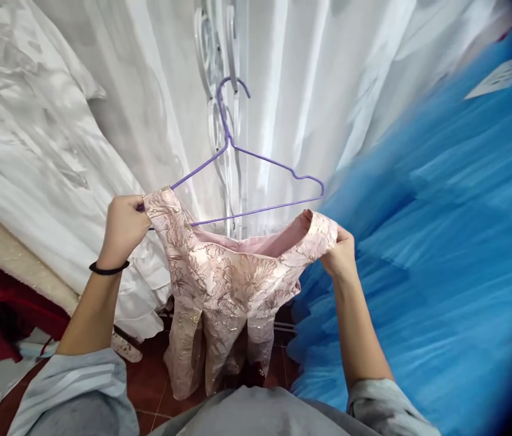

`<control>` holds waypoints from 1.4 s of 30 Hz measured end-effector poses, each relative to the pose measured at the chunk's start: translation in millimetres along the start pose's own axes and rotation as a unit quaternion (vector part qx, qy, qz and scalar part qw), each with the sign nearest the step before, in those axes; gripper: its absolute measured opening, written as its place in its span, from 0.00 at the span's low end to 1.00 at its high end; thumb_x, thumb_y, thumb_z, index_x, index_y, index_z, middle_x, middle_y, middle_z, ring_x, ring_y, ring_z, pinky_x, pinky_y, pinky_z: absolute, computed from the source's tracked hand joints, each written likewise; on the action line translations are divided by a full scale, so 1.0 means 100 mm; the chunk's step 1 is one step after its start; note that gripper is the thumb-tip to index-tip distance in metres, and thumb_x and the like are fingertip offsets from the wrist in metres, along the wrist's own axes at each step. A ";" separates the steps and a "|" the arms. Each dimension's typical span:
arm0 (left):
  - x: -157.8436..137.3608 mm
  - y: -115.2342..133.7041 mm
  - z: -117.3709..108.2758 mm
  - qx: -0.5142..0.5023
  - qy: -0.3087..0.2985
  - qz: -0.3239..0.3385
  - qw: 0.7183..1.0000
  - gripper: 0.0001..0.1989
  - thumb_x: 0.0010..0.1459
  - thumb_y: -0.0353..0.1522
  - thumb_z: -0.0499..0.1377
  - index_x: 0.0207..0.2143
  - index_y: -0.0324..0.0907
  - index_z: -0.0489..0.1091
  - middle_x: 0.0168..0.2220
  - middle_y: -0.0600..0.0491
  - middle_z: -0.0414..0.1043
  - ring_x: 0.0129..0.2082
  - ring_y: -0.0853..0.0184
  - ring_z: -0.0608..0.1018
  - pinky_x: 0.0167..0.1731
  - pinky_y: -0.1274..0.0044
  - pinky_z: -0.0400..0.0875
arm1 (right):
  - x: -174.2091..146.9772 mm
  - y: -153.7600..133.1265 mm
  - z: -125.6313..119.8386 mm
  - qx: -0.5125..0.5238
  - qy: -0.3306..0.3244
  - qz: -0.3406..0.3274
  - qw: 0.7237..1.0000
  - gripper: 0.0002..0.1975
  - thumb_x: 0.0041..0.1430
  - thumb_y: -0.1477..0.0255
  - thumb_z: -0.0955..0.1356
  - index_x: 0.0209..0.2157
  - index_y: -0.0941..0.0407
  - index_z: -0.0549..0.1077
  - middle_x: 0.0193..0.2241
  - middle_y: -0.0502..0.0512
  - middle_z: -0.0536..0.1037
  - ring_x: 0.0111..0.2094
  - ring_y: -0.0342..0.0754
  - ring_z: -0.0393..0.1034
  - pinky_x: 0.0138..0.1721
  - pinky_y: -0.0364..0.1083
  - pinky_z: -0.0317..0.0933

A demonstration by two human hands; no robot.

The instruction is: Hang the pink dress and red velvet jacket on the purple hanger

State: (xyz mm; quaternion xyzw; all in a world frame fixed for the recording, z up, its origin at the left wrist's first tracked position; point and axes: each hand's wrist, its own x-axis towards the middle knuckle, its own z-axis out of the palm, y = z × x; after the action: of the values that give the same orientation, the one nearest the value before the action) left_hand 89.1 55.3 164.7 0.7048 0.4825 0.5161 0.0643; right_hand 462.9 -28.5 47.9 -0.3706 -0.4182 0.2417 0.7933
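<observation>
A pink dress (pixel 242 272) with a gold floral pattern hangs between my two hands. My left hand (pixel 126 224) is closed at its left shoulder, with the end of the purple hanger (pixel 260 212) tucked inside that strap. My right hand (pixel 341 251) grips the right shoulder strap, which is off the hanger. The hanger's right end sticks up free, just above that strap. Its hook stands beside a white scrolled metal stand (pixel 214 130); whether it rests on the metal I cannot tell. The skirt drops toward the floor.
White gowns (pixel 42 139) hang at the left, with dark red fabric (pixel 5 303) below them. A large blue tulle dress (pixel 442 242) with a paper label (pixel 501 75) fills the right side. White curtains (pixel 278 91) hang behind. Reddish tiles (pixel 151 375) cover the floor.
</observation>
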 end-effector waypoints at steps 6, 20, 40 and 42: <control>0.01 -0.04 0.04 0.015 0.084 0.038 0.996 0.07 0.45 0.28 0.59 0.25 0.34 0.78 0.18 0.59 0.67 0.21 0.75 0.65 0.22 0.82 0.55 | 0.75 -0.01 -0.21 -0.011 0.016 -0.058 0.998 0.19 0.37 0.66 0.78 0.35 0.54 0.80 0.39 0.52 0.83 0.43 0.49 0.78 0.51 0.49 0.71; 0.05 -0.24 0.08 0.005 -0.033 0.159 0.987 0.14 0.49 0.29 0.62 0.40 0.39 0.80 0.38 0.52 0.79 0.32 0.69 0.75 0.28 0.80 0.63 | 1.38 -0.70 0.37 -0.478 -0.312 -0.096 0.815 0.16 0.42 0.73 0.73 0.11 0.59 0.66 0.10 0.48 0.64 0.17 0.40 0.63 0.19 0.40 0.56; 0.19 -0.09 0.23 -0.104 0.027 0.094 0.990 0.14 0.54 0.42 0.63 0.32 0.39 0.79 0.28 0.53 0.77 0.25 0.71 0.73 0.28 0.79 0.67 | 1.12 -0.58 0.55 -0.253 -0.177 -0.165 0.937 0.19 0.49 0.57 0.74 0.34 0.59 0.80 0.29 0.54 0.80 0.30 0.45 0.73 0.31 0.45 0.69; 0.17 -0.06 0.19 -0.031 -0.005 0.118 0.993 0.15 0.57 0.42 0.60 0.33 0.40 0.79 0.26 0.54 0.75 0.25 0.71 0.72 0.29 0.79 0.66 | 1.07 -0.54 0.56 -0.302 -0.187 -0.166 0.920 0.20 0.53 0.55 0.72 0.35 0.59 0.80 0.29 0.53 0.79 0.32 0.46 0.73 0.33 0.45 0.69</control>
State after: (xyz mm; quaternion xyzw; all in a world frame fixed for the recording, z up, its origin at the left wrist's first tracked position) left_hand 101.0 78.8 164.0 0.7567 0.3799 0.5313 0.0269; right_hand 476.6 34.6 163.1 -0.4653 -0.6679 0.0337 0.5799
